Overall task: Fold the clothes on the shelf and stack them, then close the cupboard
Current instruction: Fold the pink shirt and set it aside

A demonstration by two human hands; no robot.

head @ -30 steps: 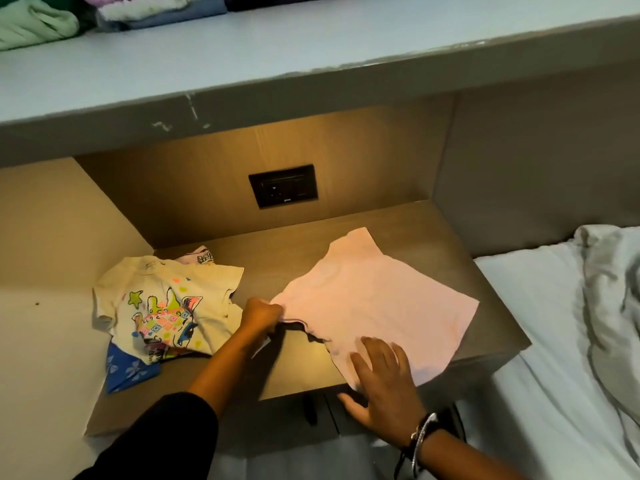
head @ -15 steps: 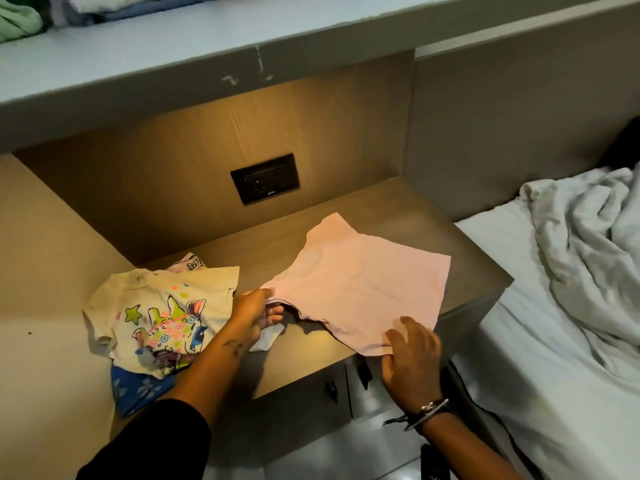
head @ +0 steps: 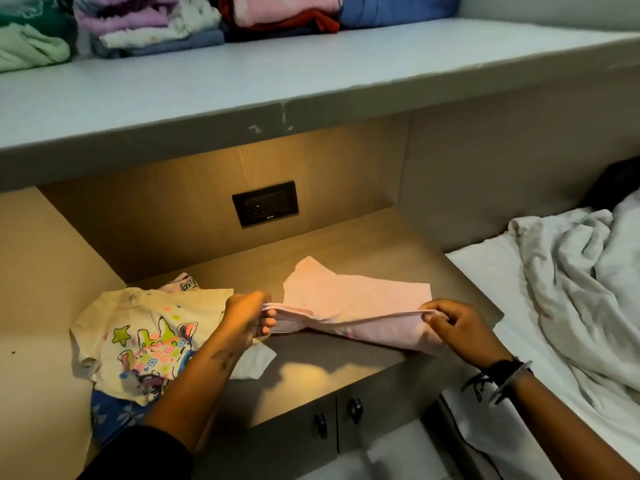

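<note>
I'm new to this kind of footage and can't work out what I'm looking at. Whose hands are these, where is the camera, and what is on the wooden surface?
There is no machine here: a person works with two bare hands, and the single camera sits on their head, looking forward and down. The left hand and the right hand each pinch one end of a pink garment, lifting its near edge up off the wooden surface as if to fold it over. To the left lies a cream T-shirt with a cartoon print, resting on top of a blue flowered cloth. Folded clothes sit on the pale shelf above. A bed with rumpled white bedding is at the right, and two cupboard doors with knobs are below.
</note>
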